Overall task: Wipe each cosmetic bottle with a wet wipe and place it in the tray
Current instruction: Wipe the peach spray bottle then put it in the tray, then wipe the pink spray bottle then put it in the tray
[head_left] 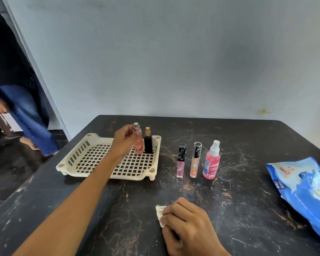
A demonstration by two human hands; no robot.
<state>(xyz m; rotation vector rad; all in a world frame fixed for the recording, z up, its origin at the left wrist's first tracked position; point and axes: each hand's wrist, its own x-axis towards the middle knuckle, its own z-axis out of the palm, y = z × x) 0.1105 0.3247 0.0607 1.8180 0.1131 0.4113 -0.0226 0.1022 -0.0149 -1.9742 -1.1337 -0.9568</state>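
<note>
My left hand (125,140) pinches the top of a small pink spray bottle (138,145) that stands in the far right corner of the cream slotted tray (92,157), beside a black bottle with a gold cap (148,143). My right hand (185,224) rests on the dark table near the front and grips a crumpled white wet wipe (160,214). Right of the tray stand three bottles in a row: a pink gloss tube with a black cap (181,161), a peach gloss tube (195,160) and a larger pink spray bottle with a white top (211,160).
A blue pack of wet wipes (303,189) lies at the table's right edge. The table (248,228) is dark marbled stone against a pale wall. A person in blue clothing (26,115) stands in the doorway at far left, off the table.
</note>
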